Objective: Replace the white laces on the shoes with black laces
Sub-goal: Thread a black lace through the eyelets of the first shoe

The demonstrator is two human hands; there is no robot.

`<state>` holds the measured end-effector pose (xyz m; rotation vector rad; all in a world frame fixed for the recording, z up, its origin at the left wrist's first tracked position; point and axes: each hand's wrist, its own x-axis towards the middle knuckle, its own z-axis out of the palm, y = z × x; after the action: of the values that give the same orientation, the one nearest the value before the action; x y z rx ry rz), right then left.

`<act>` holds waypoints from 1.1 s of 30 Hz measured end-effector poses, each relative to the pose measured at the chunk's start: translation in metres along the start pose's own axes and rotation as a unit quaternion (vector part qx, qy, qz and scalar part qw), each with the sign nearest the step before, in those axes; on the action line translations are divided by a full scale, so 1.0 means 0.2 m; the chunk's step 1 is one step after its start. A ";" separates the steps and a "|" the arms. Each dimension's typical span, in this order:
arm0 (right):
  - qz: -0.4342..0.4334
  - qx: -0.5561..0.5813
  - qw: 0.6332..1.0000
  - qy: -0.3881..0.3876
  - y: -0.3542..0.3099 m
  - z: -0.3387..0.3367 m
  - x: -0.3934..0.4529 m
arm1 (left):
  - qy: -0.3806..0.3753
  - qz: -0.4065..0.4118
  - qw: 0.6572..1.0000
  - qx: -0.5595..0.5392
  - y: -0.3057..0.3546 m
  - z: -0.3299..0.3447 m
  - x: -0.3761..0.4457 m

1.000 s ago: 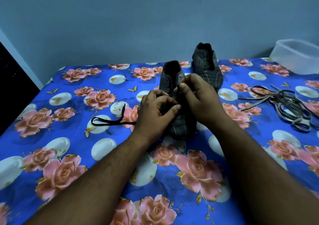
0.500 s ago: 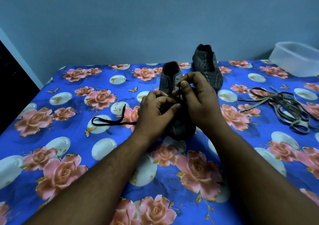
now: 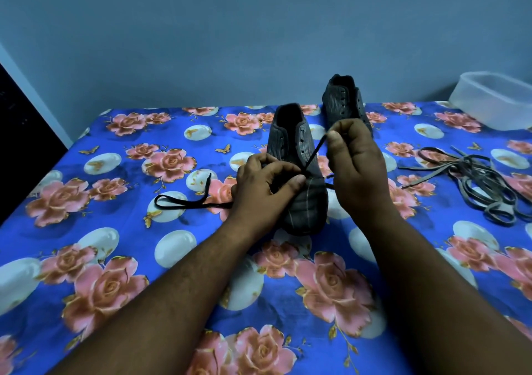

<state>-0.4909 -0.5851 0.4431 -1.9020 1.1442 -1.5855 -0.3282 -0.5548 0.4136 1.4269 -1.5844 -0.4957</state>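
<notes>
The near shoe [image 3: 299, 178] sits at the centre of a bed covered by a blue floral sheet [image 3: 115, 230], its toe pointing to 6 o'clock and its opening to 12. The left hand [image 3: 264, 190] rests on the shoe's left side, fingers curled and thumb pressed against the vamp, its grip closed on the shoe where the black lace [image 3: 312, 155] enters an eyelet. From there the lace runs taut toward 1 o'clock to the right hand [image 3: 357, 158], whose thumb and forefinger pinch its end, the grip closed on the lace. The lace's other end [image 3: 184, 202] trails out at 9 o'clock from the left hand, lying in a loop on the sheet. The second shoe [image 3: 345, 101] stands at 1 o'clock from the first, apart from it, with its eyelets bare. A tangle of pale laces [image 3: 475, 181] lies at 3 o'clock, well apart from the shoes. A translucent plastic tub [image 3: 495, 101] sits at 2 o'clock by the wall.
</notes>
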 end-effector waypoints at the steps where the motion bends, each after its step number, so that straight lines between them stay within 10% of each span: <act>1: 0.004 -0.005 1.000 0.004 0.00 -0.01 0.00 | -0.002 0.000 1.000 0.007 0.00 0.00 0.00; 12: 0.088 -0.090 0.967 -0.221 0.05 -0.18 0.02 | 0.001 -0.004 1.000 0.024 -0.03 0.03 -0.02; 19: 0.085 0.044 0.986 -0.135 0.00 -0.10 0.01 | -0.004 -0.009 0.999 0.041 -0.03 0.02 -0.02; 28: 0.051 -0.244 0.955 -0.163 0.05 -0.14 0.02 | -0.006 -0.013 0.999 0.039 -0.03 0.02 -0.01; 33: 0.058 -0.060 0.987 -0.135 0.03 -0.13 0.02 | -0.006 -0.015 0.999 0.030 -0.03 0.02 -0.02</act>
<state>-0.5170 -0.5873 0.4470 -2.0124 1.2277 -1.1780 -0.3290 -0.5534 0.4062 1.4985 -1.6014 -0.4786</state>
